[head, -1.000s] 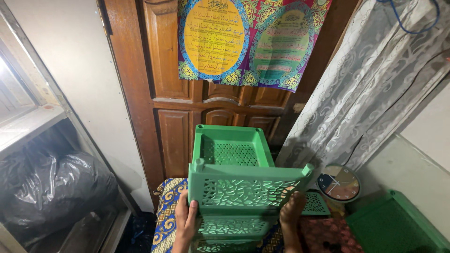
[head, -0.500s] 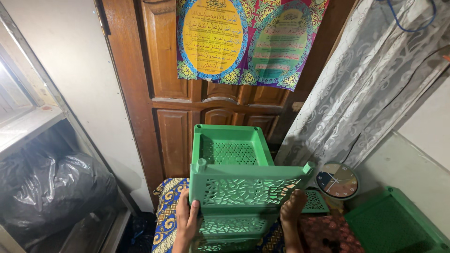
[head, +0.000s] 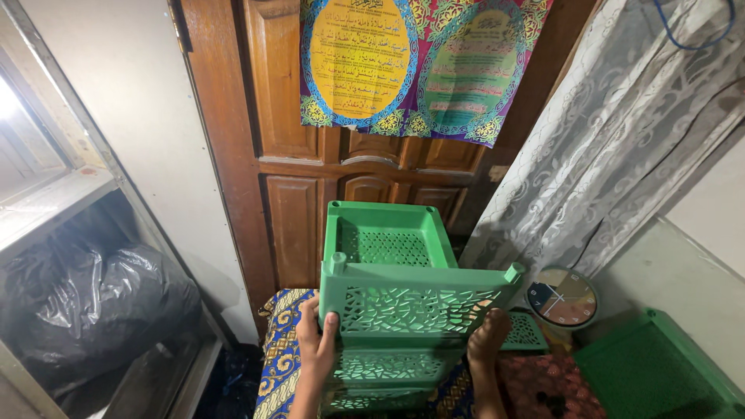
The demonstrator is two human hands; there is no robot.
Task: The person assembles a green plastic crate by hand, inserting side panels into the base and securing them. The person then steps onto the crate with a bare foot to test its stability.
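A green plastic rack (head: 396, 310) with lattice-cut panels stands low in the middle of the view, in front of a brown wooden door (head: 310, 171), resting on or just over a patterned cloth (head: 279, 357) in blue and yellow. Its top tray is open to the camera, its near panel faces the person, and lower tiers show beneath.

The left hand (head: 317, 345) grips the rack's left corner post, thumb wrapped onto the front of the panel and fingers closed round the edge behind it. The right hand (head: 487, 341) lies against the right lower end of the same panel, fingers pressed up along it; whether they curl round the edge cannot be told.

Compared with half a second ago and a second ago, the rack sits at the same spot and tilt, and both hands stay at the same corners; only the view has drifted very slightly.

Just right of the rack a round clock (head: 562, 298) leans by a pale lace curtain (head: 621, 155). A second green tray (head: 660, 372) lies at the lower right. Above, a colourful wall hanging (head: 419, 62) covers the door's upper part. At the left, a black plastic bag (head: 93, 310) fills the space under a shelf (head: 54, 202).
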